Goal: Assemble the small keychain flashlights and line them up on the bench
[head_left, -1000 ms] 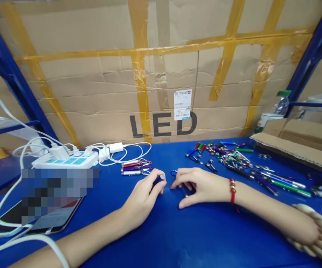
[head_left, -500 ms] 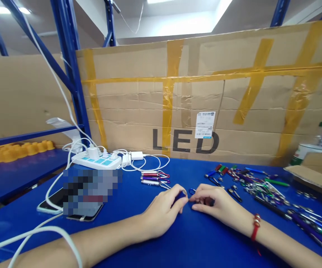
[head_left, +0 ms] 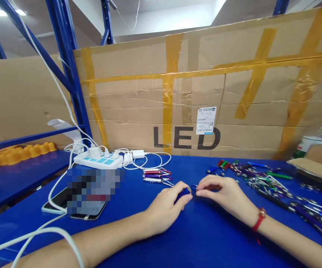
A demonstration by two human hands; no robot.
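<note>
The right hand has moved a little away from the left hand, so a small gap shows between them, and the blue tube is just with the left one. It grips the tube over the middle of the table. The right thumb and finger nearly meet by a blue loop; I cannot tell if they hold it. I count one tube, one loop, three small torches near the back edge, two phones by the left edge, one power strip near the back left corner; the heap by the right edge has too many bits to count
</note>
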